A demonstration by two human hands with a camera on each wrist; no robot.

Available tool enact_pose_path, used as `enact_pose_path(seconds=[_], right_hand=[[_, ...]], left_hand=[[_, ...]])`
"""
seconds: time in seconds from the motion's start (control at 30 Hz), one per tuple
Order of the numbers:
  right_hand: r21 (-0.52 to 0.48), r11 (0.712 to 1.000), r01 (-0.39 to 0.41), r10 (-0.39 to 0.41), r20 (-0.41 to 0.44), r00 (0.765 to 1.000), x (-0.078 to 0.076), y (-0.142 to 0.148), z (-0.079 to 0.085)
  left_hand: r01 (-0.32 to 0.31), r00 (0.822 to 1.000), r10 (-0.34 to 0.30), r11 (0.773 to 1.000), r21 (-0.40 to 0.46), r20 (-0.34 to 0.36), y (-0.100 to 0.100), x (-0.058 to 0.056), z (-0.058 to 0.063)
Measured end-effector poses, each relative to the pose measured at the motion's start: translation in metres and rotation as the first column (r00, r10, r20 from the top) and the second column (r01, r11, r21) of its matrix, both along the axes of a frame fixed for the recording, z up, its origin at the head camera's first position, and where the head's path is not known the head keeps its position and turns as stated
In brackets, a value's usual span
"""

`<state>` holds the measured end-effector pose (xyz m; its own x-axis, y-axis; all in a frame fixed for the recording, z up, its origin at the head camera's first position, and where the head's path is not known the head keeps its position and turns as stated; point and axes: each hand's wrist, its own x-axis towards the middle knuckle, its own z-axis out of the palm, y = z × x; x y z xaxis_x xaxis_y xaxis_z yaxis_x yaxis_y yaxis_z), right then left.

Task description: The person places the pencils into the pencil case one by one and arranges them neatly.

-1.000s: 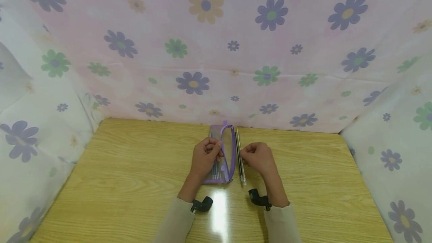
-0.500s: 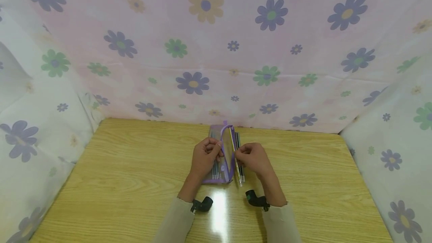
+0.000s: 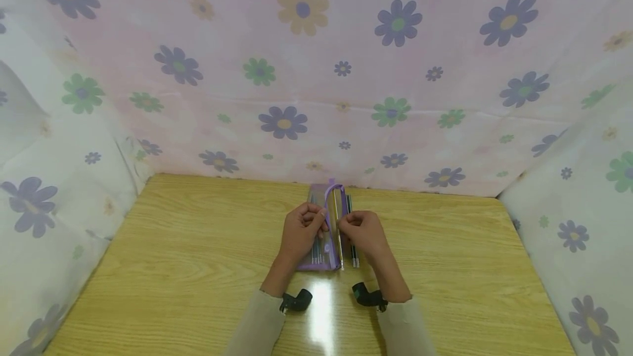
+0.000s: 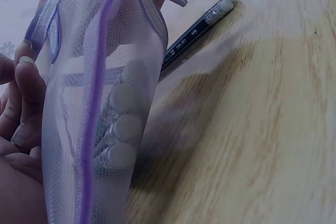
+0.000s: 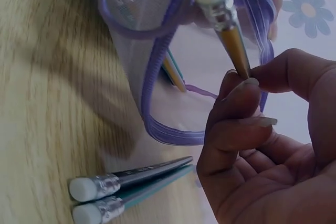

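Observation:
A see-through mesh pencil case [image 4: 71, 114] with purple zip edging lies in the middle of the table, its mouth facing right. Several pencils with white erasers [image 4: 122, 129] show through the mesh. My left hand [image 3: 300, 234] pinches the zip edge of the mouth. Between thumb and fingertips my right hand [image 3: 367, 235] pinches a gold-coloured pencil [image 5: 234, 48], eraser end toward me, at the open mouth. Inside the opening, pencil tips [image 5: 173, 71] are visible in the right wrist view. Just right of the case lie two pencils, one black pencil [image 5: 142, 176] and one green pencil [image 5: 157, 186].
The wood-grain table [image 3: 207, 224] extends to both sides of the hands. Flowered cloth [image 3: 341, 87] hangs behind the table and along both sides. Black wrist mounts [image 3: 296, 300] sit at both sleeves.
My right hand has picked the gold-coloured pencil from beside the case and moved it left to the open mouth. The left hand has stayed in place on the case.

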<state>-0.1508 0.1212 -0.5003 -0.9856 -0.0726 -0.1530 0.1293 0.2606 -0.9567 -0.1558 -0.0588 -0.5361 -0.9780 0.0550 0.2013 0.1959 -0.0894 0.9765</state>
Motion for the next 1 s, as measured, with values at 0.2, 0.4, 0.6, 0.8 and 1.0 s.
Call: enact_pose_path(seconds=[0.2, 0.4, 0.6, 0.8, 1.0], right_hand=[[-0.022, 1.0, 0.012, -0.012, 0.009, 1.0, 0.0003, -0.0032, -0.0027], [-0.019, 1.0, 0.022, -0.022, 0.002, 1.0, -0.0004, -0.0046, -0.0073], [-0.075, 0.997, 0.036, -0.035, 0.006, 0.999, -0.0007, -0.004, -0.0083], [-0.15, 0.987, 0.054, -0.053, 0.015, 0.998, -0.0004, -0.0043, -0.0065], [-0.152, 0.986, 0.075, -0.072, 0.023, 0.997, -0.0016, -0.0064, -0.0085]], left_hand=[[0.008, 1.0, -0.008, 1.0, -0.005, 0.006, 0.0003, 0.0001, -0.0014], [0.022, 1.0, -0.022, 1.0, -0.007, 0.002, 0.0005, -0.0001, -0.003], [0.024, 1.0, -0.024, 1.0, -0.006, -0.004, 0.0005, -0.0008, -0.0053], [0.035, 0.999, -0.035, 0.999, -0.007, -0.009, 0.0001, -0.0002, -0.0055], [0.03, 1.0, -0.03, 1.0, -0.004, -0.007, 0.0003, -0.001, -0.0051]])
